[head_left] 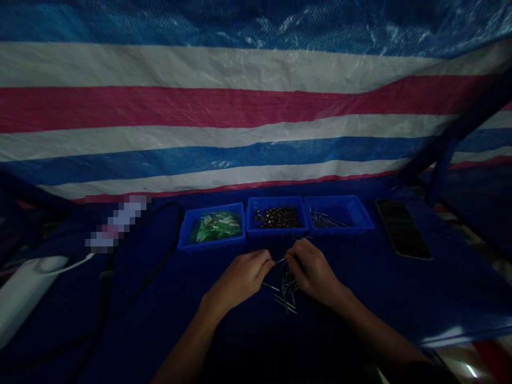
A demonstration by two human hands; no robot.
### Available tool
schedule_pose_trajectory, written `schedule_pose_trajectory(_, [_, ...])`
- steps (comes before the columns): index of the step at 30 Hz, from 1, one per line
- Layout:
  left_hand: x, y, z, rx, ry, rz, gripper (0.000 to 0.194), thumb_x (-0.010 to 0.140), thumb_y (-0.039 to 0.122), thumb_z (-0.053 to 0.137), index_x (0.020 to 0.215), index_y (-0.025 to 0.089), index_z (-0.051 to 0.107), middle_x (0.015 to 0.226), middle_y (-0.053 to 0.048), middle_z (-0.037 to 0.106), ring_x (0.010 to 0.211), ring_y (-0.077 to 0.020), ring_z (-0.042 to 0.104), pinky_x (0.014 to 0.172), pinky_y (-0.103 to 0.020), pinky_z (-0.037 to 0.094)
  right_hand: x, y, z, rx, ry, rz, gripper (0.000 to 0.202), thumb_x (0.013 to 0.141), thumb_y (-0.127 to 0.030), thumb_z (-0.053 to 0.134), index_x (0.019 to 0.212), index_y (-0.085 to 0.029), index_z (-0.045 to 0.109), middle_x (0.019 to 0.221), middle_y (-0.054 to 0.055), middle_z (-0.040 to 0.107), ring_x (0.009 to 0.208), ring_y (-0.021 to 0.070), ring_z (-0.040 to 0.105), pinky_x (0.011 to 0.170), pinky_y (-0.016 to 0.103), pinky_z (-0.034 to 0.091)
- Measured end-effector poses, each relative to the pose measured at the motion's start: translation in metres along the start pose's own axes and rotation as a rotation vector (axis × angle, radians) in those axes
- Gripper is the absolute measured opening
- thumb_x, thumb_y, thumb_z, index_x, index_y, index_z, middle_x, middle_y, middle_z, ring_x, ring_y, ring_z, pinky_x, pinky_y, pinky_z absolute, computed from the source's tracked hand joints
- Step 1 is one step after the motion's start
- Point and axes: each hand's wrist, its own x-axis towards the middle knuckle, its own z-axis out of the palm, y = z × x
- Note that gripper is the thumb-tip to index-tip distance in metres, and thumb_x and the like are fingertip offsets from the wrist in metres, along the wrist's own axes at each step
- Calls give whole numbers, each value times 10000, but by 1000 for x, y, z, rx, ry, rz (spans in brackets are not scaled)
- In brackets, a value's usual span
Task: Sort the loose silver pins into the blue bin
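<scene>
My left hand is closed in a pinch, and my right hand is pinched just beside it. A thin metal rod spans the small gap between the fingertips, one end at each hand. Its ends are hidden by the fingers. On the blue table below lies a loose pile of thin metal rods, partly covered by my right hand. Behind the hands, small brass-coloured parts fill the middle blue bin. More rods lie in the right blue bin.
The left blue bin holds a green plastic bag with pale pieces. A phone lies at the right. On the left are a white device and a black cable. A striped tarp hangs behind the table.
</scene>
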Motion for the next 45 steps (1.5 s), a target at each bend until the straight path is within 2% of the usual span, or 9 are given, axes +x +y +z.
schedule_pose_trajectory(6, [3,-5,1,-53,67,-24,173,911,295,363,818,188,463,770,0,560,713,-136,541,637,-250,383,1,7,0,56,-53,-7,74,859,-160,438,879,-178,507,781,43,536,747,155,492,664,298,411])
schedule_pose_trajectory(16, [6,-4,9,-89,95,16,117,910,263,382,914,195,476,832,5,587,744,-128,563,693,-260,417,2,14,-10,13,88,-19,62,836,-180,475,868,-190,528,737,25,542,707,145,511,651,280,431])
schedule_pose_trajectory(21, [4,-3,10,1,15,45,146,903,275,405,977,208,512,937,-19,608,867,-159,576,770,-290,426,2,18,-25,-9,283,4,68,828,-180,487,873,-188,538,743,22,565,693,134,534,654,275,445])
schedule_pose_trajectory(27, [-2,-2,1,13,-83,48,151,866,313,473,943,208,551,834,-7,578,777,-148,547,700,-276,429,3,33,-39,-99,680,193,90,805,-240,530,870,-184,557,691,5,566,610,123,526,582,263,440])
schedule_pose_trajectory(30, [-5,-3,-4,9,-136,94,205,778,291,603,966,219,570,839,2,571,831,-161,544,837,-333,409,3,41,-43,-194,737,253,158,801,-246,532,939,-176,562,649,-8,539,570,124,507,572,273,435])
schedule_pose_trajectory(33, [-5,-5,-7,5,-199,126,183,746,227,633,924,230,592,871,13,575,877,-161,543,975,-395,323,2,41,-42,-259,707,202,180,812,-224,513,978,-176,565,699,14,563,607,138,531,607,293,447])
schedule_pose_trajectory(38, [-2,-8,-4,-32,-200,102,60,801,174,556,827,216,591,837,17,579,854,-143,550,1009,-393,295,-4,32,-25,-198,463,101,155,845,-165,446,932,-202,568,776,45,593,719,165,571,654,312,471])
schedule_pose_trajectory(41, [-1,-10,0,-50,-173,108,52,824,186,536,819,212,582,844,17,589,866,-144,550,1004,-381,304,-11,28,-10,-229,332,117,162,845,-152,437,931,-198,567,845,65,598,804,185,561,713,344,473])
schedule_pose_trajectory(45, [1,-10,1,-37,-128,94,109,871,202,468,839,207,572,883,10,595,893,-143,549,988,-363,325,-19,22,6,-407,188,202,121,834,-184,477,910,-187,571,1014,106,575,948,243,507,766,409,436])
